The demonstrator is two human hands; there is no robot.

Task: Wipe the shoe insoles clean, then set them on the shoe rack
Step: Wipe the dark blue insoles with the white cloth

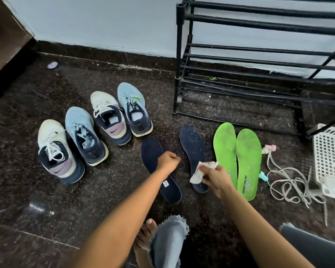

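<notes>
Here, my right grip [211, 176] pinched the cloth [196, 176] over the heel end of the speckled insole [191, 142], lying on the floor [104, 194] toe away from me, while my left grip [167, 161] hung curled and empty just left.

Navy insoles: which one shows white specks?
The right navy insole, next to the green insoles, partly under the cloth held by the right hand. The left navy insole looks unspeckled, with only a white heel label.

Single head view (wide-angle): looks forward, down, close over floor [37, 200] before shoe rack [259, 24].
</notes>
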